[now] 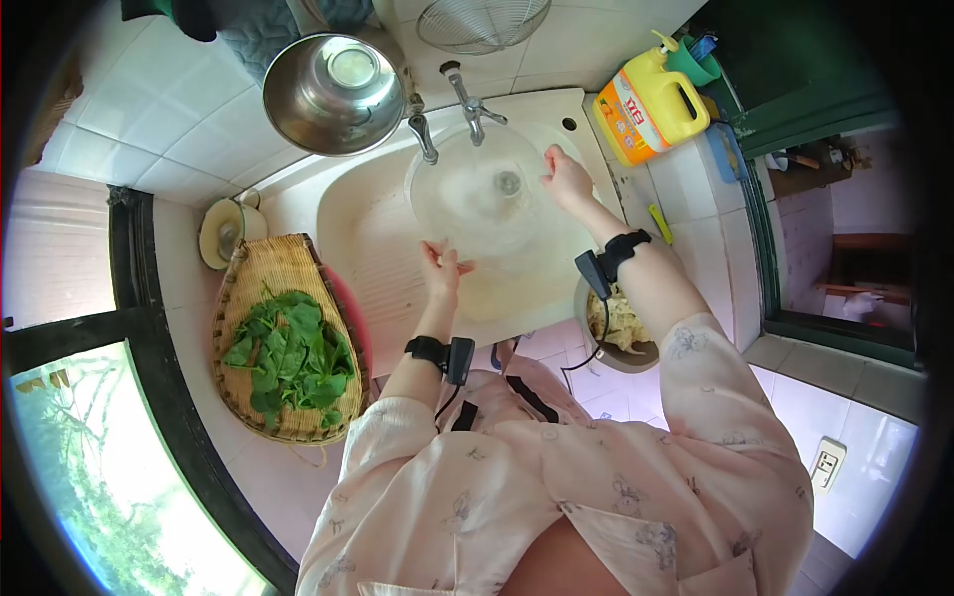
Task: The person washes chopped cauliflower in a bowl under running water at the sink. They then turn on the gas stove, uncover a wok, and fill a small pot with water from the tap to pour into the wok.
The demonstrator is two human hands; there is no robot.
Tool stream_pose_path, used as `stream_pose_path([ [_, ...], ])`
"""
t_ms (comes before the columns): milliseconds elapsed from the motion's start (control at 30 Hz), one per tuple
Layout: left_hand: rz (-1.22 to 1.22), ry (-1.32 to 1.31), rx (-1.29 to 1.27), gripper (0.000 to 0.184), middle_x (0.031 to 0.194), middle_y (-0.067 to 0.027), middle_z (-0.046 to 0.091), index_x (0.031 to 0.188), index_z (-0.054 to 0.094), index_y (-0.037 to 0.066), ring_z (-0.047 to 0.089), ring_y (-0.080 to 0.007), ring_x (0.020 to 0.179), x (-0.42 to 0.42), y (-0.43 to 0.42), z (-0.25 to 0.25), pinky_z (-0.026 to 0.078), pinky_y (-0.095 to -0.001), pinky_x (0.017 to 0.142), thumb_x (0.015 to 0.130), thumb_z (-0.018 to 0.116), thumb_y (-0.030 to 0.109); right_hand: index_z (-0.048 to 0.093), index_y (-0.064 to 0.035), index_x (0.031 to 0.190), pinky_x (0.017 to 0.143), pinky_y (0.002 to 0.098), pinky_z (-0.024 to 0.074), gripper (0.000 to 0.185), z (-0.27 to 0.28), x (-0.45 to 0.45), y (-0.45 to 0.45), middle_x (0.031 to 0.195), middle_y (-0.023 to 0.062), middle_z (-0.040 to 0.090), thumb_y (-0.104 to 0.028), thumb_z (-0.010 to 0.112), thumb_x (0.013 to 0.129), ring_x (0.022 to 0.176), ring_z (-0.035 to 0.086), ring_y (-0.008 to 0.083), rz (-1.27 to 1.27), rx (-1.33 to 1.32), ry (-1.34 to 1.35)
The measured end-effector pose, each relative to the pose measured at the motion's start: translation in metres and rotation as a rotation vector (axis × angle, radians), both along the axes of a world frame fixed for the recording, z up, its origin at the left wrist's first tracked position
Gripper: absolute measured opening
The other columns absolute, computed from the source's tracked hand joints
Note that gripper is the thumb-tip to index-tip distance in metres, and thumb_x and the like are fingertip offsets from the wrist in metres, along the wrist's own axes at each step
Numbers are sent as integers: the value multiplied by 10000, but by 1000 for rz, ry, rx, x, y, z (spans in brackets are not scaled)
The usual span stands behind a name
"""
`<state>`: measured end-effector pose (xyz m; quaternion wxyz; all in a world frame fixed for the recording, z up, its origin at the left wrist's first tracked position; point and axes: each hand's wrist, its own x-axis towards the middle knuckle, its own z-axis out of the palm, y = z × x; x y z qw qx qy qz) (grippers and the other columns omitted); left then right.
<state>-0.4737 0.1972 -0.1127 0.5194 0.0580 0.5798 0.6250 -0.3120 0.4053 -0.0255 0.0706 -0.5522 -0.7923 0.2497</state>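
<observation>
My left hand hangs over the pale sink, its fingers apart and nothing visible in them. On the other side, my right hand is raised near the sink's right rim with its fingers curled in; no object shows in it. Between the hands lies cloudy water in the rounded part of the sink, with the round drain showing through. The tap stands at the back wall, to the left of my right hand and not touched by it.
Left of the sink, a woven basket holds green leaves. A steel bowl and wire strainer are at the back. A yellow detergent jug stands back right; a pot of pale food sits below my right forearm.
</observation>
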Motion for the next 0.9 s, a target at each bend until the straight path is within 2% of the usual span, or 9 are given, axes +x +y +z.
stream_pose_path([
  [67, -48, 223, -45, 268, 1055, -143, 491, 968, 282, 89, 665, -254, 639, -10, -8, 6, 593, -351, 584, 858, 496, -30, 458, -111, 950, 666, 400, 455, 275, -51, 0, 6, 809, 90, 582, -79, 618, 728, 791, 602, 301, -86, -71, 3],
  [133, -83, 379, -73, 258, 1010, -131, 463, 971, 293, 80, 661, -249, 603, -13, -16, 20, 581, -337, 553, 854, 495, -31, 472, -114, 924, 536, 365, 482, 279, -109, -5, 11, 736, 43, 558, -76, 666, 728, 598, 599, 228, -173, -157, 89],
  [200, -113, 537, -99, 249, 966, -119, 436, 973, 304, 71, 657, -244, 566, -15, -19, 43, 569, -323, 523, 849, 494, -32, 476, -109, 920, 490, 358, 484, 278, -141, -17, 8, 745, 46, 558, -79, 672, 725, 570, 593, 216, -175, -248, 147],
  [267, -86, 860, -152, 207, 998, -163, 428, 934, 340, 48, 614, -255, 515, -9, -20, 70, 503, -340, 423, 832, 507, -17, 480, -90, 913, 421, 338, 500, 296, -136, -30, -3, 783, 56, 563, -102, 702, 719, 552, 586, 184, -194, -468, 185],
  [367, -130, 1058, -97, 217, 1017, -178, 408, 915, 352, 32, 582, -294, 528, -14, -16, 92, 511, -347, 440, 797, 528, -15, 474, -105, 889, 463, 328, 532, 296, -137, -42, -16, 717, 48, 573, -206, 710, 742, 490, 566, 179, -193, -585, 141],
  [567, -239, 1093, -251, 214, 944, -190, 456, 887, 384, 14, 564, -352, 703, -22, 0, 128, 523, -392, 553, 787, 568, 52, 497, -75, 957, 438, 328, 484, 209, -104, -29, -26, 738, 83, 620, -227, 593, 851, 489, 584, 179, 24, -768, 178],
  [700, -234, 1269, -281, 267, 880, -184, 505, 903, 427, 17, 579, -352, 735, -38, 9, 105, 508, -422, 568, 810, 608, 190, 550, -58, 957, 431, 314, 452, 177, -103, -21, -19, 705, 83, 623, -212, 559, 871, 486, 585, 165, 93, -743, 219],
  [767, -258, 1041, -462, 440, 822, -182, 570, 919, 465, 19, 610, -322, 656, -43, 18, 107, 503, -410, 616, 855, 574, 439, 620, -45, 931, 443, 313, 448, 180, -107, -18, 4, 712, 105, 641, -193, 609, 830, 558, 632, 180, 661, -595, -329],
  [900, -367, 761, -552, 621, 763, -175, 616, 949, 486, 21, 622, -291, 566, -40, 29, 143, 505, -388, 665, 867, 444, 635, 649, -37, 869, 473, 323, 475, 145, -111, 7, 37, 733, 128, 658, -142, 649, 768, 615, 654, 214, 405, -1093, -372],
])
